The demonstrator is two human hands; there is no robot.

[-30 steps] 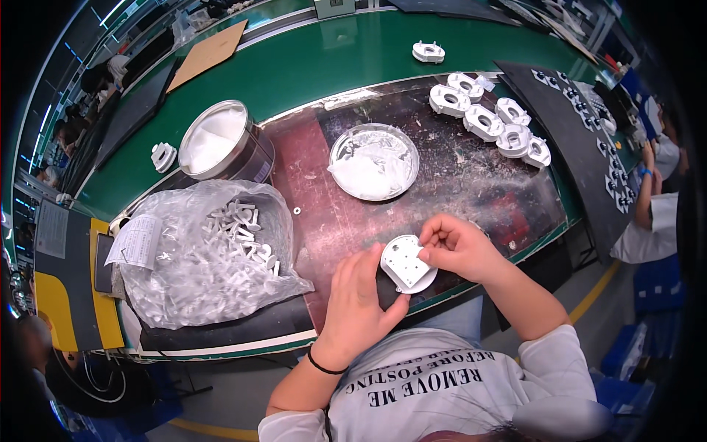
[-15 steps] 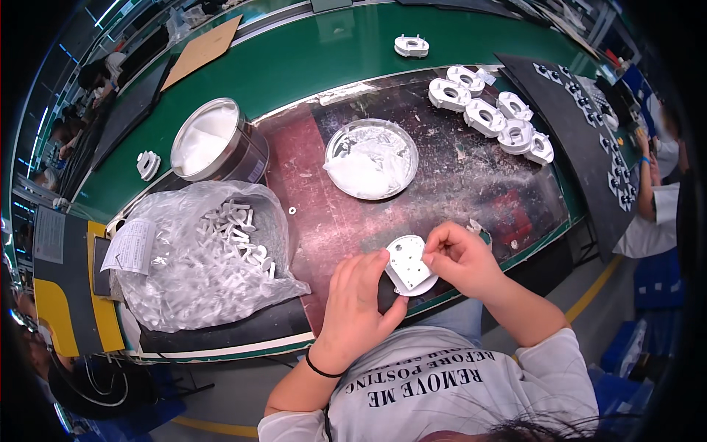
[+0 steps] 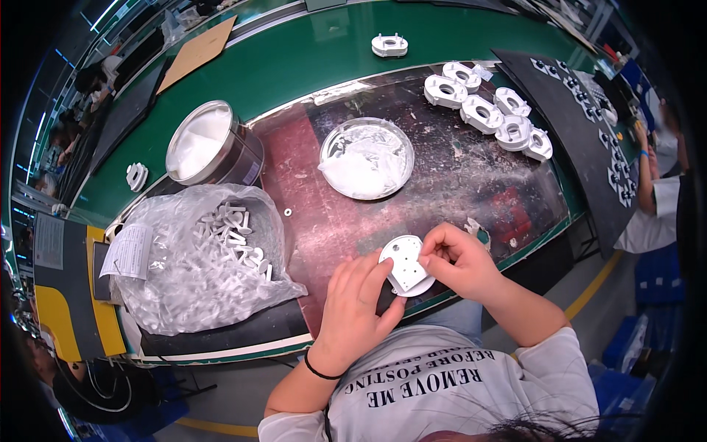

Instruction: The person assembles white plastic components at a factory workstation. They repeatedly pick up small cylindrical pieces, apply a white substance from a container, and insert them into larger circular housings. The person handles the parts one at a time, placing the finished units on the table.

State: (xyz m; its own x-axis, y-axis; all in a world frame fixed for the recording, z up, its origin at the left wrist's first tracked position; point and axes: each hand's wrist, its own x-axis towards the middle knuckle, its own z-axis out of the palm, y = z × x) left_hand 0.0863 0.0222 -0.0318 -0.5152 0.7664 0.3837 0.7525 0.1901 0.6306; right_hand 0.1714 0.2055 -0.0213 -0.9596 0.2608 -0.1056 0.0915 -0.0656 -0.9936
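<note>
A white round plastic part [image 3: 406,271] with small holes in its flat face lies near the table's front edge. My left hand [image 3: 361,298] grips it from the left, fingers along its upper left rim and thumb at its lower edge. Over its right side, my right hand [image 3: 460,261] is closed in a pinch, the fingertips close to the face. Whatever sits between those fingertips is too small or hidden to make out. Beyond the hands stands a round metal lid or dish [image 3: 368,158] with a white substance and clear film in it.
At left are a clear bag [image 3: 199,258] of white plastic pins and a metal tin [image 3: 213,144] with white contents. Several white oval housings [image 3: 482,114] stand at far right. A green conveyor belt [image 3: 309,55] carries another housing [image 3: 389,46]. A small white ring [image 3: 288,212] lies mid-table.
The housings on the green belt have travelled left. My right hand has shifted very slightly over the white part; my left hand keeps its hold. The view has moved a little.
</note>
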